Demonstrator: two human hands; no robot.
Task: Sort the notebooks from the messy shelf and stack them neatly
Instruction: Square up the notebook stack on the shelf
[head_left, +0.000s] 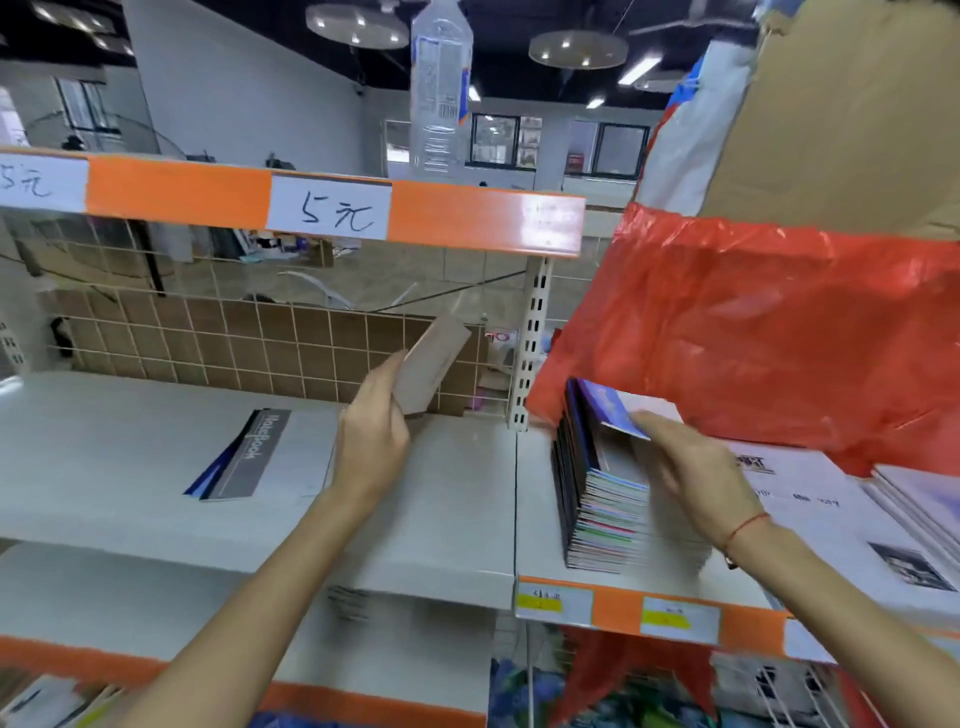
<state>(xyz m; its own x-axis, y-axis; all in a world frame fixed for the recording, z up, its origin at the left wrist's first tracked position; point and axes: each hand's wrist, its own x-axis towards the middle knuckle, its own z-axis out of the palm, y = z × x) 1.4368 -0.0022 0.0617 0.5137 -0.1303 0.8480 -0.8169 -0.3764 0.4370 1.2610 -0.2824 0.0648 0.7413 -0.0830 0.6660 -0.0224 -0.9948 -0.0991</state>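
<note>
While the white shelf (130, 467) carries little at its left end, one notebook (244, 457) with a grey and blue cover lies flat there, near the middle of the board and well apart from everything else. Further right, the left hand (371, 431) is raised above the shelf with its fingers curled round the lower end of a thin brown-grey notebook (434, 364), which tilts up toward the wire grid back (208, 338). Past the white upright (530, 343), on the adjoining shelf section, a thick stack of notebooks (597, 514) sits close to the front edge, its coloured spines fanned and uneven. The right hand (691, 478) rests on top of this stack, its fingertips pinching a blue-covered notebook (613, 410) whose far end lifts off the pile. A red plastic bag (753, 338) hangs low over the back of the stack, and white printed books (831, 509) lie just beside it to the right. The likely trouble is the stack itself: pulling the top book with one hand could drag the loose ones below it toward the front edge and spill them. The bag may also snag the lifted cover, and the one-handed hold on the tilted notebook looks light enough to slip.
</note>
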